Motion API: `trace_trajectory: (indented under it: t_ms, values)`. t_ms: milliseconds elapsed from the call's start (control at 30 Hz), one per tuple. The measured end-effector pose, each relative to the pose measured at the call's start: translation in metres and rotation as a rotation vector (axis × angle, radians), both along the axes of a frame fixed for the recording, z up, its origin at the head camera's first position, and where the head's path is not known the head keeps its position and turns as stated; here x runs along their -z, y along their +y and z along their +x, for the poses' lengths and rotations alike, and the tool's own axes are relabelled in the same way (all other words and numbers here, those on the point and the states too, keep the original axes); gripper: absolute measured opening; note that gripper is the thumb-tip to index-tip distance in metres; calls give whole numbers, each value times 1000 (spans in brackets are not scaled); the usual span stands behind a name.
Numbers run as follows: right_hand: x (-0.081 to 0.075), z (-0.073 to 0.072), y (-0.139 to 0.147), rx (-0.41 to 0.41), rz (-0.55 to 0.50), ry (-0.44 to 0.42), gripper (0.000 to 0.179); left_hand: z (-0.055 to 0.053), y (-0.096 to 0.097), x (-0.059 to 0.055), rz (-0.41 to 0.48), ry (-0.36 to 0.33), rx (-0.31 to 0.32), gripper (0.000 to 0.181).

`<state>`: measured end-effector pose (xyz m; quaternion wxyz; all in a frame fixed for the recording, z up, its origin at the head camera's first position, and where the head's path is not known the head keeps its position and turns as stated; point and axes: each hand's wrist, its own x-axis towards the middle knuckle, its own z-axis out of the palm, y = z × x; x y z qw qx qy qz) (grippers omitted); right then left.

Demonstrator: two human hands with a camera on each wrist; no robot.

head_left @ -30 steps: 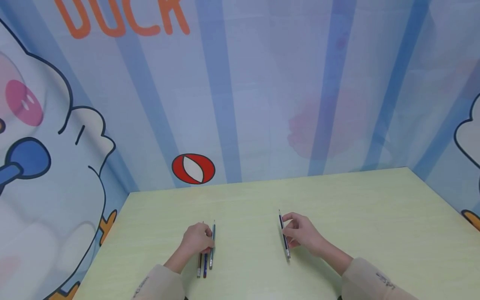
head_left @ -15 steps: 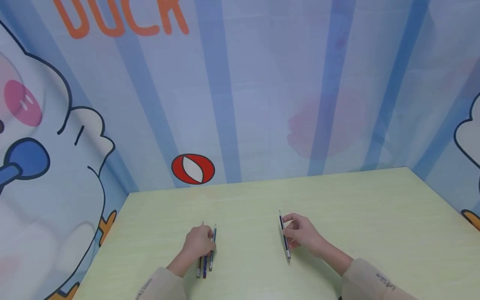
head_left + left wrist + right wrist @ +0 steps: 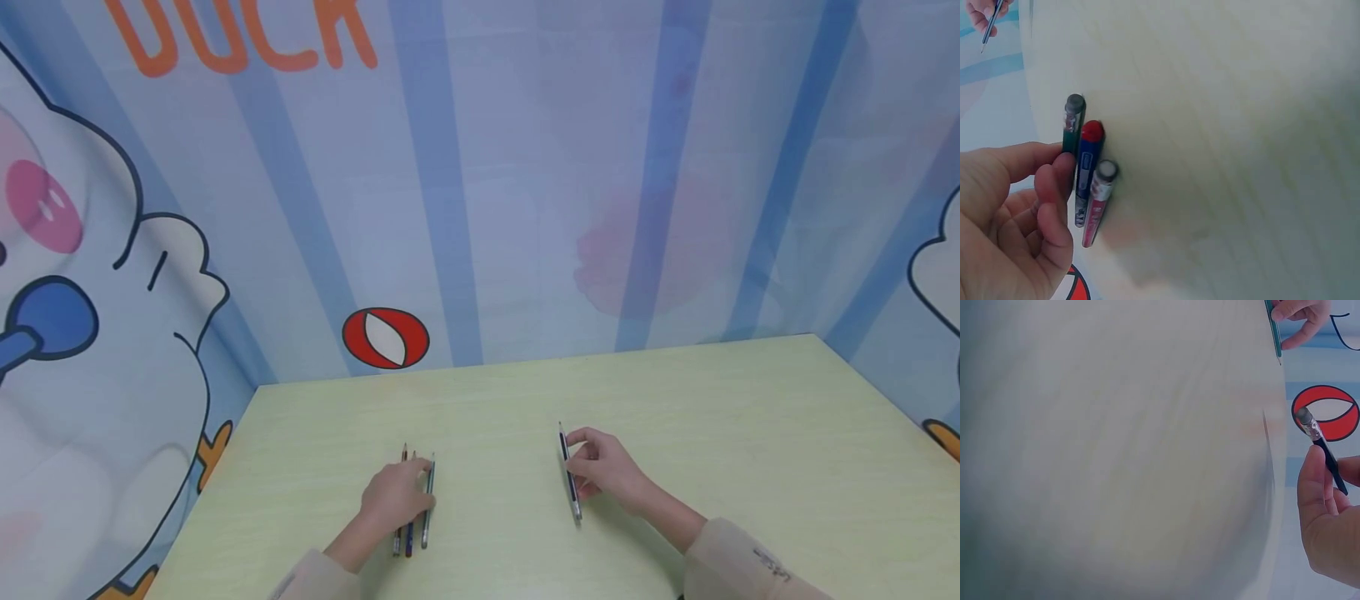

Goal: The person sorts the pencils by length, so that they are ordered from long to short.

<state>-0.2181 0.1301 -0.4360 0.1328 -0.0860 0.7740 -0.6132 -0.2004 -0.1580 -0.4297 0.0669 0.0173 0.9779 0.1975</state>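
Three pencils lie side by side at the table's left. My left hand [image 3: 396, 497] reaches over them. Its thumb and fingers pinch the rightmost one, a green pencil [image 3: 1072, 125] with a grey eraser. Beside that is a blue pencil [image 3: 1087, 165] with a red end, then a pinkish-red pencil [image 3: 1099, 203] with an eraser in a metal band. The hand hides their middles in the head view. To the right, my right hand [image 3: 606, 468] holds a dark pencil [image 3: 568, 467] between thumb and fingers, point away from me. Its grey eraser [image 3: 1303, 415] shows in the right wrist view.
The pale yellow-green table [image 3: 495, 433] runs back to a printed blue cloth [image 3: 510, 208] with stripes and a red ball picture [image 3: 386, 337]. A cartoon figure [image 3: 67, 400] is printed on the left side cloth.
My left hand has shifted slightly toward me, and the green pencil has slid a little nearer and to the right. The tips of the other two pencils now show. My right hand barely moves.
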Motion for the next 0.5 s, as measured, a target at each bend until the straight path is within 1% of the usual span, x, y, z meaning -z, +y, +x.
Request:
trace_trajectory:
  t_ms: [200, 333, 500]
  values:
    - [3, -1, 0, -14, -4, 5, 34, 6, -2, 3, 20, -7, -4, 46]
    - [4, -2, 0, -8, -1, 0, 34, 8, -3, 6, 19, -3, -8, 47]
    - [5, -2, -1, -6, 1, -7, 33, 10, -4, 7, 21, 0, -4, 47]
